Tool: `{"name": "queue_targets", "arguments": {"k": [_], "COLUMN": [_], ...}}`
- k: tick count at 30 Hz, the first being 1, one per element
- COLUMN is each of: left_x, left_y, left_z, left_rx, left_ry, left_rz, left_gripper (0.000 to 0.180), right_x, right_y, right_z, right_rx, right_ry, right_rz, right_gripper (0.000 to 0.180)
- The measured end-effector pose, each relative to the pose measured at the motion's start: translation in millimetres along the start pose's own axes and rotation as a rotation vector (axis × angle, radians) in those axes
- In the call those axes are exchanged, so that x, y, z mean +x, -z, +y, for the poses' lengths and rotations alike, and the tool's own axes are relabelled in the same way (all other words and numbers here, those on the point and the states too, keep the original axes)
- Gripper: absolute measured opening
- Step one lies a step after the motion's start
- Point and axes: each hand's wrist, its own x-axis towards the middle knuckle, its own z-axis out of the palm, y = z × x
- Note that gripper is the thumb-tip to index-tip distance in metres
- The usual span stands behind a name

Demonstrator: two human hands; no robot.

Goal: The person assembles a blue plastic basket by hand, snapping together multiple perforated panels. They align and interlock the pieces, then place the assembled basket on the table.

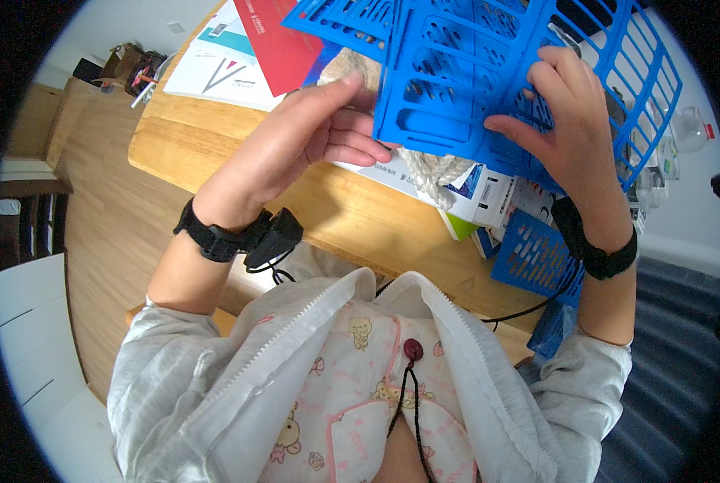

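Note:
A blue plastic file rack (444, 143) with slatted, cut-out walls stands tilted over the far right of the wooden table. My right hand (569, 121) is on its right part, fingers curled at the slats and thumb spread along a panel. At the rack's left edge, my left hand (316, 133) has its fingers stretched out, palm turned toward the rack, holding nothing that I can see. Under the rack hangs a cream-coloured knitted or braided cord piece (436, 173), partly hidden. Beige cloth (348, 68) shows behind my left fingertips.
A red folder (283, 48) and white printed papers (215, 76) lie on the wooden table (336, 213). Another blue perforated basket (529, 258) sits below its right edge. A clear bottle (690, 129) stands at the far right. A black cable (529, 310) runs near my right wrist.

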Motion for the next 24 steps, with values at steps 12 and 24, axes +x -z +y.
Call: {"name": "queue_targets", "arguments": {"k": [12, 24], "left_x": [6.1, 5.6], "left_y": [-1.8, -8.0], "left_z": [3.6, -1.2], "left_rx": [0.171, 0.179], "left_ry": [-0.002, 0.001], "left_rz": [-0.070, -0.001], "left_gripper": [0.026, 0.015], "right_x": [-10.6, -40.1], "right_y": [6.6, 9.7], "right_z": [-12.5, -28.4], "right_rx": [-0.074, -0.229], "right_ry": [-0.002, -0.097], "right_rz": [0.016, 0.023], "right_gripper": [0.049, 0.052]}}
